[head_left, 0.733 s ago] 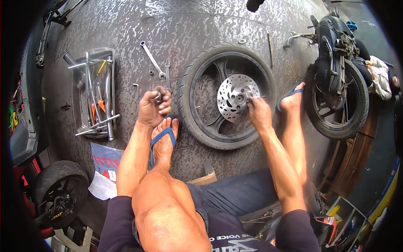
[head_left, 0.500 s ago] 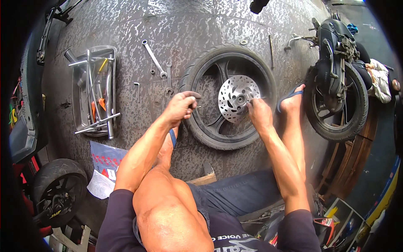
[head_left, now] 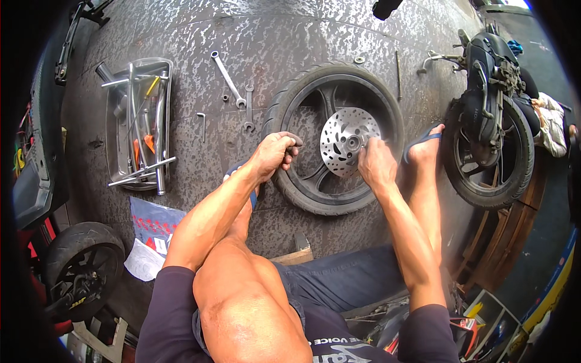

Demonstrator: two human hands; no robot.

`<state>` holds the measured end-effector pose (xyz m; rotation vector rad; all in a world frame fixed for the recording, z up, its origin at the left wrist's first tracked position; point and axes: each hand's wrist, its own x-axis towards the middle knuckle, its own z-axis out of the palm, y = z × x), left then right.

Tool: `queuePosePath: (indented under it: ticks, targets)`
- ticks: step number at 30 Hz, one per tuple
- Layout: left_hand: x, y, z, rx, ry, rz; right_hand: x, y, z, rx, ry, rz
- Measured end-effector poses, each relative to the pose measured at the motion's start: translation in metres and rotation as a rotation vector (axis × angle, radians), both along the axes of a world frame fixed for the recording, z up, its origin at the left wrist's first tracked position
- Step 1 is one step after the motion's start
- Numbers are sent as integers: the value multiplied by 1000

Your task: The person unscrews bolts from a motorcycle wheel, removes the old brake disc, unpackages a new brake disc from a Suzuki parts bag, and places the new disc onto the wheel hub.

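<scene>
A black motorcycle wheel (head_left: 284, 100) lies flat on the floor with a silver perforated brake disc (head_left: 339, 121) at its centre. My left hand (head_left: 275, 154) is closed over the wheel's left side, its fingers curled round something small that I cannot make out. My right hand (head_left: 376, 164) is closed at the right edge of the disc, fingertips pinched near a bolt hole; what they hold is hidden. Left of the wheel lie two wrenches (head_left: 226, 75), a hex key (head_left: 203, 128) and a small socket (head_left: 225, 98). My feet (head_left: 423, 148) flank the wheel.
A metal tray (head_left: 110, 151) of tools and bars stands at left, a plastic bag (head_left: 151, 221) below it. Another wheel (head_left: 78, 266) sits lower left. A partly dismantled motorcycle (head_left: 490, 121) occupies the right, with cloth beside it. A long rod (head_left: 398, 75) lies above the wheel.
My left hand has moved right and turned, from beside my foot to over the wheel's left side. My right hand stays at the disc. The view has shifted slightly.
</scene>
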<state>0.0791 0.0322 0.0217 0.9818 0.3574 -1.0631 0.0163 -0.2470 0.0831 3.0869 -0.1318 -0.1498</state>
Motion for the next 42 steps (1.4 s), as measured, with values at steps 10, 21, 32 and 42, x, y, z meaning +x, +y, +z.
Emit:
queuePosePath:
  ticks: [10,21,32,42]
  targets:
    - [-2,-6,10,-64,82,66,4,-8,0,54,-55,85]
    - [-22,-13,7,-17,-146,-362,-23,71,22,657,-7,-93]
    - [-36,-29,9,100,-156,-349,-24,79,10,855,-145,-506]
    - [-32,-26,-6,129,-66,-154,15,40,-8,426,-109,-46]
